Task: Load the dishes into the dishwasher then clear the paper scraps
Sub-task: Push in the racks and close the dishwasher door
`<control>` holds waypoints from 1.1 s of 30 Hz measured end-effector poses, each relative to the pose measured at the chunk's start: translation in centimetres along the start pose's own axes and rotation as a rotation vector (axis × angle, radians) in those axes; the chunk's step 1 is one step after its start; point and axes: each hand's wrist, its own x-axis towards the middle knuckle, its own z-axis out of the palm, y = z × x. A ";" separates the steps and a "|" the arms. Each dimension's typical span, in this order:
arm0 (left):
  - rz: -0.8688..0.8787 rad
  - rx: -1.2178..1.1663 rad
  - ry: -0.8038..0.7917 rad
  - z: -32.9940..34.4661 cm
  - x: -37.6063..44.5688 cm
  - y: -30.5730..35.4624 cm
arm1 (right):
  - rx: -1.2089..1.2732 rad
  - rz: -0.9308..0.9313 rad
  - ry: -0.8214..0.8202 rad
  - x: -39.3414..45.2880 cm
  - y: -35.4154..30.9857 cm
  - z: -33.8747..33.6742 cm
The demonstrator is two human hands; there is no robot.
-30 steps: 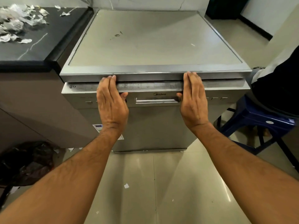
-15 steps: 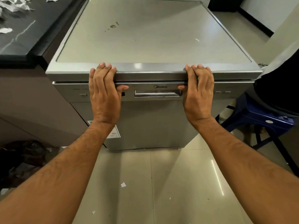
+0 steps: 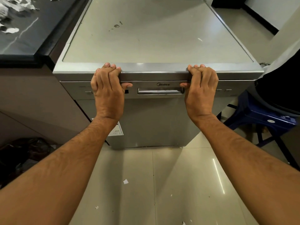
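A silver dishwasher (image 3: 154,38) stands in front of me with its door (image 3: 154,124) closed flush under the top panel. My left hand (image 3: 108,93) grips the front lip of the top, left of the door handle (image 3: 160,91): fingers curled over the edge, thumb on the control strip. My right hand (image 3: 201,93) holds the same lip, right of the handle, in the same way. White paper scraps (image 3: 11,30) lie on the black counter (image 3: 32,46) at the far left. No dishes are in view.
A small scrap (image 3: 125,181) and other bits lie on the tiled floor. A black bag (image 3: 24,153) sits on the floor at the left. A blue stool (image 3: 259,114) with a person in dark clothing (image 3: 279,78) is close on the right.
The door, slightly ajar a second ago, now sits closed. Both hands went from flat against the door's top to curled over the top panel's front edge.
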 end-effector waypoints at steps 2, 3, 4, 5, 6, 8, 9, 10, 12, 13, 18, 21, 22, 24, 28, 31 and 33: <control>0.005 0.029 -0.018 0.0 0.1 0.4 | 0.018 0.029 -0.019 -0.1 -0.4 -0.3; 0.007 0.041 -0.037 0.1 0.1 0.6 | 0.024 0.050 -0.040 -0.1 -0.6 -0.4; 0.008 0.065 -0.061 -0.1 0.1 0.7 | 0.028 0.074 -0.077 0.0 -1.0 -0.6; 0.013 0.104 -0.087 -0.4 0.2 0.8 | 0.028 0.097 -0.115 0.1 -1.5 -0.9; 0.022 0.150 -0.115 -0.9 0.5 0.8 | 0.025 0.120 -0.142 0.5 -2.2 -1.3; 0.068 0.192 -0.182 -2.0 1.2 0.8 | 0.031 0.148 -0.161 1.1 -3.3 -2.2; 0.101 0.176 -0.219 -2.7 1.6 0.6 | 0.059 0.135 -0.164 1.3 -4.1 -2.5; 0.134 0.138 -0.250 -3.5 1.9 0.4 | 0.101 0.109 -0.175 1.4 -4.8 -2.8; 0.169 0.066 -0.291 -5.1 2.2 -0.7 | 0.153 0.035 -0.225 1.6 -6.7 -3.1; 0.161 0.056 -0.304 -5.7 2.1 -1.4 | 0.153 0.009 -0.250 1.6 -7.6 -3.1; 0.083 0.085 -0.375 -9.2 2.1 -5.5 | 0.158 -0.079 -0.356 2.7 -13.7 -2.4; 0.080 0.130 -0.374 -11.1 3.2 -8.3 | 0.187 -0.137 -0.392 3.7 -17.7 -2.0; 0.068 0.145 -0.371 -11.7 3.7 -9.2 | 0.196 -0.145 -0.399 4.1 -19.0 -1.9; 0.031 0.173 -0.376 -12.8 4.9 -10.9 | 0.214 -0.160 -0.412 4.9 -21.6 -1.7; -0.014 0.226 -0.398 -14.8 7.3 -14.1 | 0.260 -0.184 -0.427 7.1 -26.2 -1.4; -0.056 0.232 -0.399 -16.0 9.7 -16.4 | 0.292 -0.205 -0.441 10.2 -29.4 -1.0; -0.068 0.247 -0.397 -16.4 11.5 -17.5 | 0.303 -0.217 -0.439 12.3 -30.9 -0.6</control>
